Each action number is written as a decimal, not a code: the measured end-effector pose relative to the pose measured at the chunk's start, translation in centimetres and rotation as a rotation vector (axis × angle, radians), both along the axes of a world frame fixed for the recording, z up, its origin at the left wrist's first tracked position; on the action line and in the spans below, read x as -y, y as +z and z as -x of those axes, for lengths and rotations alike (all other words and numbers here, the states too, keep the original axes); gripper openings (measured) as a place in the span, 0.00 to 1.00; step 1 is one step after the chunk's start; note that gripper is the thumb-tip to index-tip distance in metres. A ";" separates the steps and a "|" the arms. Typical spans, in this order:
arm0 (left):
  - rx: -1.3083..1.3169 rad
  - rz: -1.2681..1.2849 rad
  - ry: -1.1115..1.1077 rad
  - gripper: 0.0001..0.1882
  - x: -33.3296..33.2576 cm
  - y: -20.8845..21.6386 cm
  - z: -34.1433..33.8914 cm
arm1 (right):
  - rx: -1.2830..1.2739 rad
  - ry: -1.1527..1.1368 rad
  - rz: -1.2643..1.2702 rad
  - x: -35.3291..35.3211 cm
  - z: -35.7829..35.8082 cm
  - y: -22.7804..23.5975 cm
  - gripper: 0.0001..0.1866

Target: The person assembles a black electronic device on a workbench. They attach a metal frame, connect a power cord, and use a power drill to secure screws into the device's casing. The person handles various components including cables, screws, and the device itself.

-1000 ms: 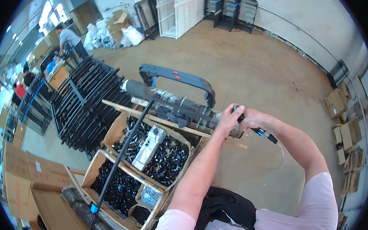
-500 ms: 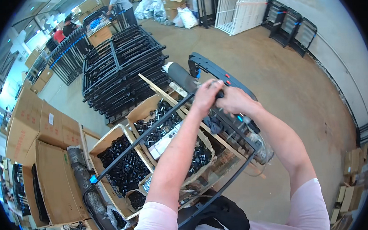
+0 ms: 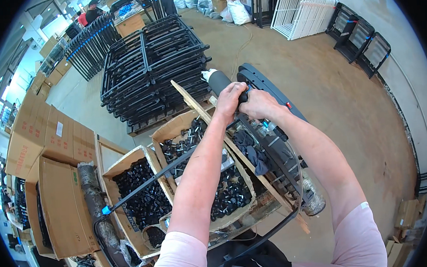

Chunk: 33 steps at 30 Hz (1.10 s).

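Note:
Both hands meet just right of the view's middle, over a padded support. My left hand (image 3: 231,100) is closed, knuckles up, around a small black piece (image 3: 243,97) whose kind I cannot make out. Pressed against it from the other side, my right hand (image 3: 262,103) has its fingers curled in, and what they grip is hidden. A black tube frame (image 3: 150,181) with a blue end cap (image 3: 106,209) passes beneath my left forearm. Beside the hands lie a dark grey roll (image 3: 217,81) and a long, curved dark panel (image 3: 269,88) with red bits.
Cardboard boxes of black knobs (image 3: 141,189) and black-headed bolts (image 3: 229,193) stand below my left arm, near a wooden slat (image 3: 192,103). Beyond are stacked black frames (image 3: 153,68) and white frames (image 3: 304,10). Cartons (image 3: 52,133) line the left; people work far off.
The view has shifted, so the background sits farther right. My hands stay closed together, now nearer the grey roll, and the tube frame has swung lower under my left arm.

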<state>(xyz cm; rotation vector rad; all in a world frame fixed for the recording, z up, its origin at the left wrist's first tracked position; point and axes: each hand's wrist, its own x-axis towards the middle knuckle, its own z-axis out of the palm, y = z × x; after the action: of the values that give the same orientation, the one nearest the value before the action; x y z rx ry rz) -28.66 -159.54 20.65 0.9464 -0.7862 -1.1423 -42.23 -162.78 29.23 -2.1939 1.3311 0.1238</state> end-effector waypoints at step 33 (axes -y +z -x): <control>0.013 -0.052 0.036 0.15 -0.2 -1.5 -0.1 | -0.012 0.200 -0.121 3.5 -1.9 -3.6 0.13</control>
<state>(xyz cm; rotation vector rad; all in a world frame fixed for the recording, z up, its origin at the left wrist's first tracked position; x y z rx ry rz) -28.52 -159.36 19.11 1.0082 -0.7506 -1.1304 -40.30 -166.28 25.61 -2.2204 1.0780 0.2862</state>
